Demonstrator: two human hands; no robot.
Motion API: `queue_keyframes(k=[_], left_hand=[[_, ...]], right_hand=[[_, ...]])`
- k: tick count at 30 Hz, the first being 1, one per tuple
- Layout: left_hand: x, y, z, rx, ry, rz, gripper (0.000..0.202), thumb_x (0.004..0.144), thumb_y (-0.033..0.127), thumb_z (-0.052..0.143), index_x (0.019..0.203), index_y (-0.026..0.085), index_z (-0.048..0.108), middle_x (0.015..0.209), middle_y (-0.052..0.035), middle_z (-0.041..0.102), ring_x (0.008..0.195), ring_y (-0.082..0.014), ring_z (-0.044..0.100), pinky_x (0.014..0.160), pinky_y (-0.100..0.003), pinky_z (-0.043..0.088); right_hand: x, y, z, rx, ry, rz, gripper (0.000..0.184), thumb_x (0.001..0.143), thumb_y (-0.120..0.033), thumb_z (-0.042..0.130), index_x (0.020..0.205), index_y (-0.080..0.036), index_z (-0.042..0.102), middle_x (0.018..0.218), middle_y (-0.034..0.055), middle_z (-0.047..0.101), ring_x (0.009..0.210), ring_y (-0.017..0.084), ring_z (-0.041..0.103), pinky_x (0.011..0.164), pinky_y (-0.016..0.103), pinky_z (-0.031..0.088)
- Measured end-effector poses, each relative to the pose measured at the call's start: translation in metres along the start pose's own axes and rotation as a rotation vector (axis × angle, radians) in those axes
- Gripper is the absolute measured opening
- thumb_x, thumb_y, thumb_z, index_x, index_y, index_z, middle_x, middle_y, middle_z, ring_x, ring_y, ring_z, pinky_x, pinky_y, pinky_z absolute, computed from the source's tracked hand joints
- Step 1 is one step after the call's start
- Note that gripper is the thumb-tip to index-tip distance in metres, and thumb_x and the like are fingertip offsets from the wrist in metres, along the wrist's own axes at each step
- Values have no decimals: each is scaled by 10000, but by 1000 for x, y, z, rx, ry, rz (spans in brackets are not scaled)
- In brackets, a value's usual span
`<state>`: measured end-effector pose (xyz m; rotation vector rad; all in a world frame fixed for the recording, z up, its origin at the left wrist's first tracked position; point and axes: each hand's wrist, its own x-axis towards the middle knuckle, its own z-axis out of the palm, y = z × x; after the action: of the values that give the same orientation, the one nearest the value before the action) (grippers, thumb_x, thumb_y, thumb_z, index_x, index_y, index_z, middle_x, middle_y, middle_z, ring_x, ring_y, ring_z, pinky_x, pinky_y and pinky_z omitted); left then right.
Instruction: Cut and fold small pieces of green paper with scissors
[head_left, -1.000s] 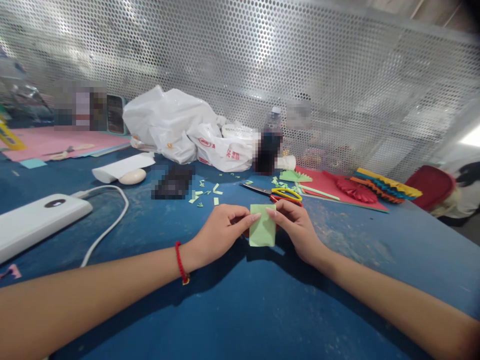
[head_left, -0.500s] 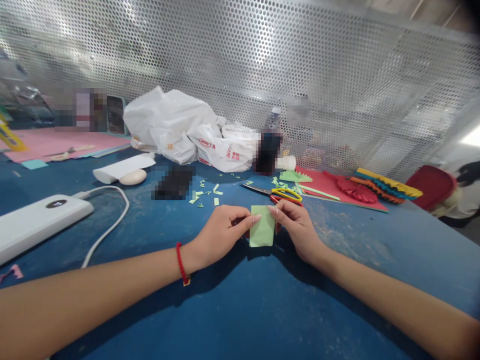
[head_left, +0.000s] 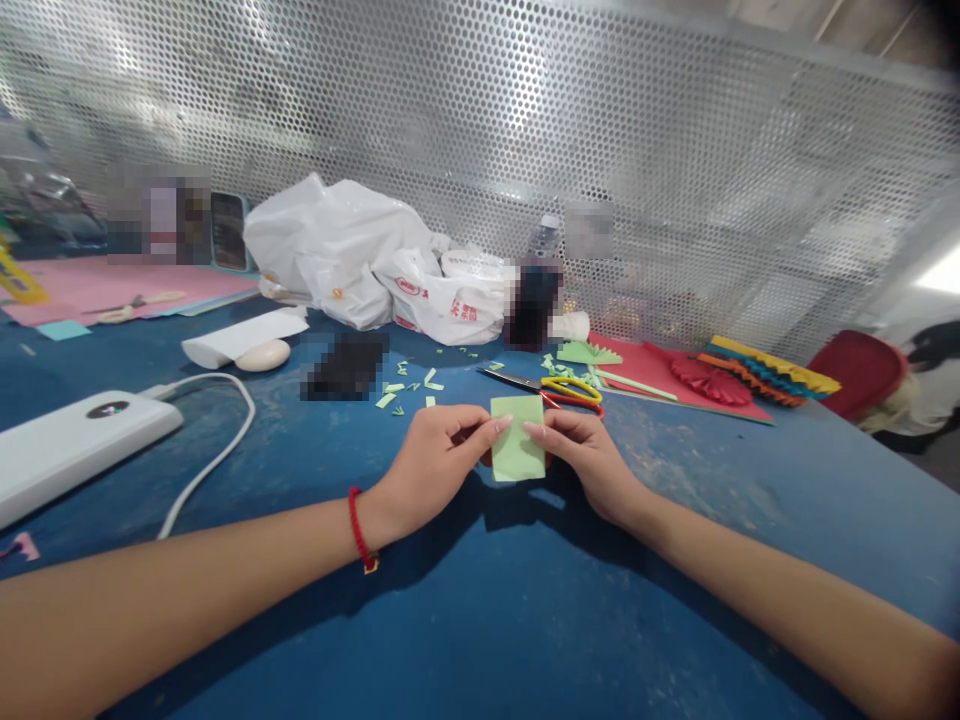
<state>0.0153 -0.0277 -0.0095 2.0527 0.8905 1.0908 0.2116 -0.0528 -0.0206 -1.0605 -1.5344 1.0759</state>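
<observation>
A small rectangle of light green paper [head_left: 517, 455] is held upright just above the blue table [head_left: 480, 620]. My left hand [head_left: 442, 455] pinches its left edge, thumb on the near face and fingers behind. At the opposite edge my right hand [head_left: 589, 460] grips it the same way. Both sets of fingertips behind the paper are mostly hidden. Just beyond the paper lie scissors [head_left: 559, 388] with yellow and red handles, blades pointing left. Small green paper scraps [head_left: 430, 380] are scattered past my left hand, and a pleated green paper piece [head_left: 589, 353] lies behind the scissors.
White plastic bags [head_left: 337, 250] stand against the perforated metal panel [head_left: 450, 100]. On the left are a white power bank [head_left: 75, 450] with its cable [head_left: 244, 420] and a white mouse-shaped object [head_left: 262, 355]. Red paper [head_left: 626, 350] and folded coloured strips [head_left: 772, 370] lie at the right.
Both hands have lifted the green paper slightly up and away from me, and its shadow on the table has separated further. My right thumb sits lower on the paper's edge.
</observation>
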Motion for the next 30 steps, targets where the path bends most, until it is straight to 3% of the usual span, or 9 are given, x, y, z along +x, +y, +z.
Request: queue_keyframes(k=[10,16,23,30], left_hand=[[1,-1,0,-14,8,-30,414,920,387,515,595,138,574,552,19,549,561,-102,490,553,-201,368],[2,0,-2,-46,24,-21,415,921,377,516,586,141,581,548,14,573,551,-104,510,556,-201,384],[1,1,-1,-38,33,-8,411,914,364,528,571,143,581,533,17,583,530,-98,514,539,-198,381],[1,0,-1,-42,65,-22,420,919,389,521,587,142,596,544,10,581,545,-107,527,550,-203,402]], right_hand=[[0,-1,1,-10,-13,37,376,832,-445,679,603,-172,561,542,-32,560,524,94,532,526,224,376],[0,-1,2,66,-84,61,267,804,-432,713,799,-167,682,679,6,692,571,104,617,561,228,467],[-1,-3,3,33,-44,80,305,771,-423,741,645,-169,629,528,-11,662,476,102,615,510,221,482],[-1,-1,1,59,-56,67,235,755,-382,770,730,-164,686,608,4,701,530,99,634,551,221,502]])
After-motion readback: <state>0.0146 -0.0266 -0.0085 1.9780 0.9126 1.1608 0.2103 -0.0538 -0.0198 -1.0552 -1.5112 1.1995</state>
